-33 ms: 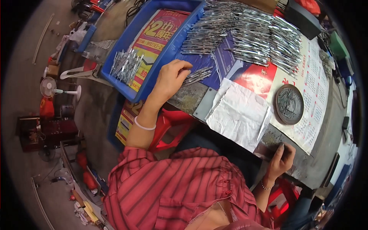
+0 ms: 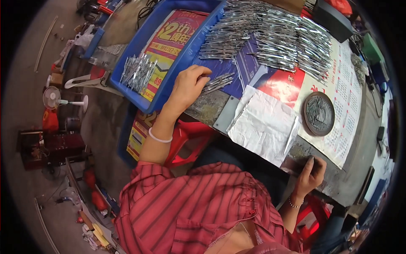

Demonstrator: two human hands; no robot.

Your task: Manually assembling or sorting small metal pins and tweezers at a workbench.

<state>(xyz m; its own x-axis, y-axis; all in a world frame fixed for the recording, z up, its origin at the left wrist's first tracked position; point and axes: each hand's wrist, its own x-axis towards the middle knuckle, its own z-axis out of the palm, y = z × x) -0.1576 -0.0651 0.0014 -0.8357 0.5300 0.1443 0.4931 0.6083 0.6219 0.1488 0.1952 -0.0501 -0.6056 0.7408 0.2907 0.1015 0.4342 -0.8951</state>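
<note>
My left hand (image 2: 189, 86) is at the near side of the workbench, between a blue plastic tray (image 2: 189, 51) and a small bundle of thin metal strips (image 2: 218, 83). Its fingers are curled, with the tips beside that bundle; whatever they hold is hidden. Down at the bench's front edge, my right hand (image 2: 312, 174) is closed, thumb and index finger bent together. I cannot make out anything between them. A crumpled white sheet (image 2: 264, 122) lies between my hands, hanging over the edge. Beyond my right hand stands a round brown dish (image 2: 320, 131) with small dark pins in it.
Long rows of shiny metal strips (image 2: 275, 40) cover the back of the bench. More strips (image 2: 138, 76) lie inside the tray on printed paper. A calendar sheet (image 2: 340, 101) lies at right, a dark box (image 2: 334, 21) behind. Red stools (image 2: 190, 142) stand below; a white fan (image 2: 53, 98) is far left.
</note>
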